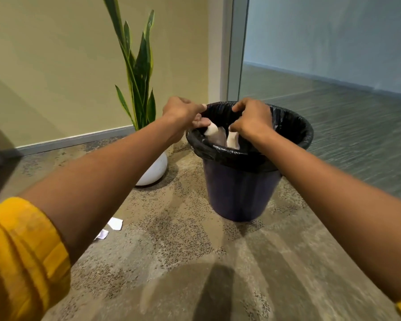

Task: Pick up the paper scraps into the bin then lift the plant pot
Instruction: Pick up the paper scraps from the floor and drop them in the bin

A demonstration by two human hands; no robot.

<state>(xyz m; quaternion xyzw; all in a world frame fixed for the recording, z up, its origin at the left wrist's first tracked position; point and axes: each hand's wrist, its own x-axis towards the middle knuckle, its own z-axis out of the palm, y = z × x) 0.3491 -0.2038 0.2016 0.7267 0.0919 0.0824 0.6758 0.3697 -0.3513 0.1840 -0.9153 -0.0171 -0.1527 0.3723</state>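
Both grips over bin (239,191): my left hand (183,112) and right hand (252,119) each pinch white paper scraps (212,130); two scraps (115,223) lie on floor.

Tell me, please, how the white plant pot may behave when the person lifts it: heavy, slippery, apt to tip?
The white plant pot looks smooth and glossy, so bare hands may slip. Its rounded body offers no handle or visible rim. The tall leaves rise far above it, so it is probably top-heavy and could tilt when lifted.
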